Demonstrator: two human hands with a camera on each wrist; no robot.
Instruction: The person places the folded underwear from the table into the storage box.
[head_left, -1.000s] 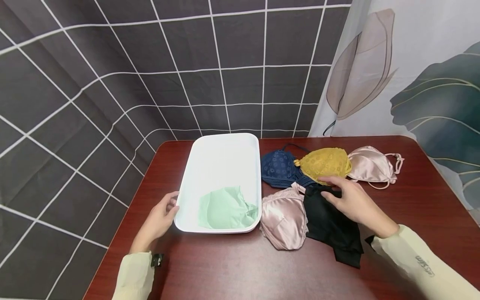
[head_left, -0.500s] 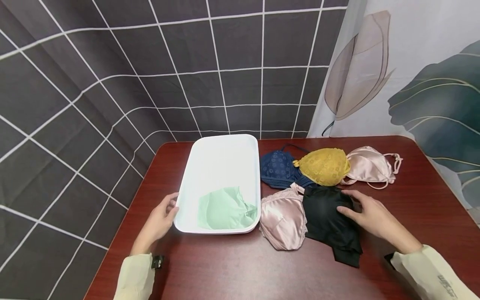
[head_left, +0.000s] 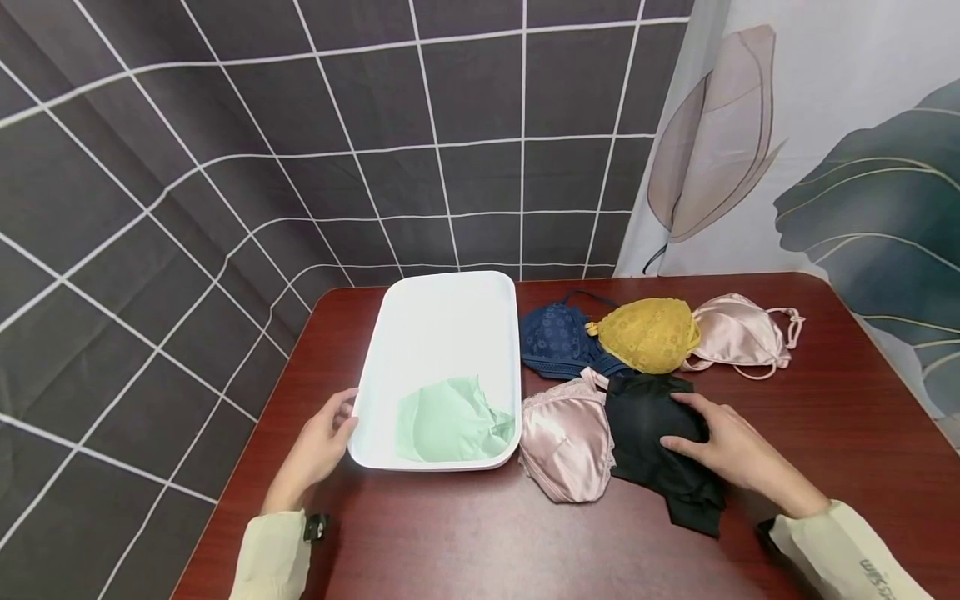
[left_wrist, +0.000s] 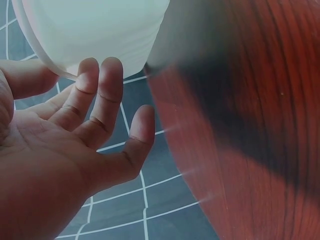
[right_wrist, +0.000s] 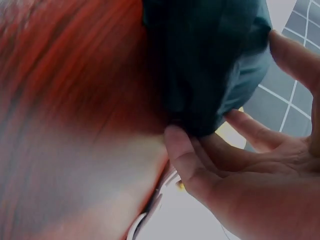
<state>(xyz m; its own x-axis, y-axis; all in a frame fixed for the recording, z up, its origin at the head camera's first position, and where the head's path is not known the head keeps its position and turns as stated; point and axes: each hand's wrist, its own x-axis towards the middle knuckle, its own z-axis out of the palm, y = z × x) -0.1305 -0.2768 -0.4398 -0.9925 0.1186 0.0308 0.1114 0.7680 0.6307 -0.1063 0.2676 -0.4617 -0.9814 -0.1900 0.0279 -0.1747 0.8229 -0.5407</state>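
Cloth on glossy wood
Black garment: matt cloth. Pink bra: shiny satin w/ lace trim. Tray: smooth white plastic. Table: glossy reddish wood-grain.

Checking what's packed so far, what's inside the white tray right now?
The white tray holds one mint green garment, crumpled at its near end. The rest of its floor shows bare. Anything beneath that garment is covered.

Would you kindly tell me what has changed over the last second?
The right hand drew back from the yellow bra toward the person and took hold of the black garment. The left hand stayed at the white tray; the garments stayed put.
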